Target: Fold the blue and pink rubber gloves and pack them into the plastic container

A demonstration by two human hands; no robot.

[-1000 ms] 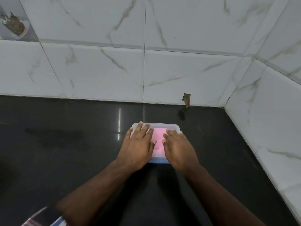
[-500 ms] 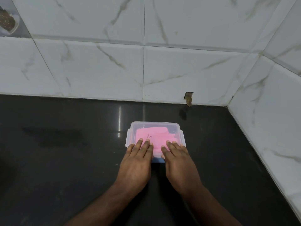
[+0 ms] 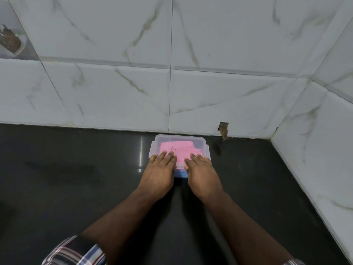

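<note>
Black polished counter [image 3: 76, 178], marble-tiled corner walls [image 3: 114, 92]. Lidded container [image 3: 198, 143] sits near back wall, pink glove [image 3: 181, 150] inside. Left hand [image 3: 159, 172] and right hand [image 3: 201, 173] press lid, fingers flat, gripping nothing.

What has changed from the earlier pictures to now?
Both hands, left and right, slid back from covering the lid to its near edge, and the plastic container now sits closer to the tiled wall. The fingers stay flat; the pink glove stays inside.
</note>
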